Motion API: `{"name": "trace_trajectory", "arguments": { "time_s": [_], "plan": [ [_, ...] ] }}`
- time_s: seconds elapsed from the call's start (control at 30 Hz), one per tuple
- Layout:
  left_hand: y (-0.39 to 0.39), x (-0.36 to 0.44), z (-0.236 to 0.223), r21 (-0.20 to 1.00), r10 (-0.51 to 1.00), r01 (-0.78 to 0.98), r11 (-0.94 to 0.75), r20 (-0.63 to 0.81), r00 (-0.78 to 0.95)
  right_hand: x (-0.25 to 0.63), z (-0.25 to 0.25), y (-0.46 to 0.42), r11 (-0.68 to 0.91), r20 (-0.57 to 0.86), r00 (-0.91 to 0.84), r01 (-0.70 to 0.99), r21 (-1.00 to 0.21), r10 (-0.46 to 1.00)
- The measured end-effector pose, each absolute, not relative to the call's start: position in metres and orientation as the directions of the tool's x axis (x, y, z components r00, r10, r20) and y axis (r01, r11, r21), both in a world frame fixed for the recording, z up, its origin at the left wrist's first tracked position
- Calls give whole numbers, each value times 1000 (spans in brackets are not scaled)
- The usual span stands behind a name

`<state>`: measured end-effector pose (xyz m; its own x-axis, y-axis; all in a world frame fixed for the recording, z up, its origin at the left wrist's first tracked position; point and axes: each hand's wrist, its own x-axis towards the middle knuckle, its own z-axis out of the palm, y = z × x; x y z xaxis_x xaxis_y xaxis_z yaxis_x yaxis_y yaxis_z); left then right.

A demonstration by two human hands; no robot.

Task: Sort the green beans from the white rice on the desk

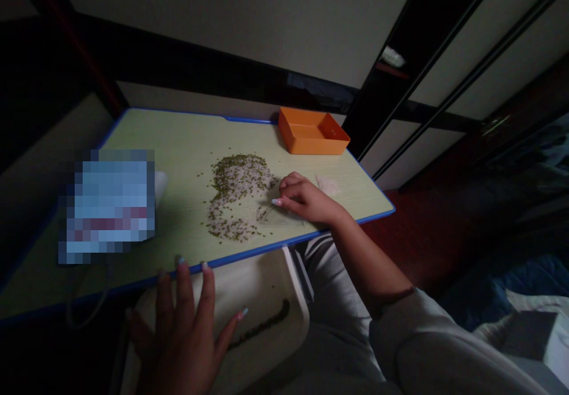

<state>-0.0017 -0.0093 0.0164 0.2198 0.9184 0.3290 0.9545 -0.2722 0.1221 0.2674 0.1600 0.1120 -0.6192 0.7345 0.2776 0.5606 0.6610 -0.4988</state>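
My right hand [300, 198] is over the table with its fingers curled and thumb pressed in. It grips a clear, flat plastic piece with a curved line, which looks like a protractor [281, 216]; its upper edge is hidden by the fingers. Left of that hand spreads a mixed heap of green beans and white rice-like grains [240, 178]. A small pile of white grains [326, 184] lies just beyond the right wrist. My left hand [182, 318] is open, fingers spread, above a cream bin [291, 276] below the table edge. A line of green beans [267, 324] rests in the bin.
An orange open box [317, 145] stands at the table's back right. On the left sits a blurred-out blue and white object [109, 205] with a cable hanging down. The table [178, 134] has a blue rim and stands against cabinet panels. My legs are beneath it.
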Motion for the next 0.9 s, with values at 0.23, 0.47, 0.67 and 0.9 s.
{"name": "trace_trajectory", "arguments": {
  "time_s": [0.23, 0.47, 0.67, 0.9],
  "plan": [
    [-10, 0, 17, 134, 934, 962, -238, 302, 189, 264, 111, 160, 681, 291, -637, 536, -498, 714],
    [-10, 0, 17, 152, 938, 961, -232, 296, 180, 265, 109, 161, 644, 277, -592, 599, -476, 757],
    [-10, -1, 17, 120, 921, 960, -254, 334, 202, 262, 108, 168, 659, 227, -637, 602, -451, 737],
    [-10, 0, 18, 100, 909, 958, -268, 355, 218, 262, 110, 171, 661, 193, -659, 596, -457, 727]
  ]
}}
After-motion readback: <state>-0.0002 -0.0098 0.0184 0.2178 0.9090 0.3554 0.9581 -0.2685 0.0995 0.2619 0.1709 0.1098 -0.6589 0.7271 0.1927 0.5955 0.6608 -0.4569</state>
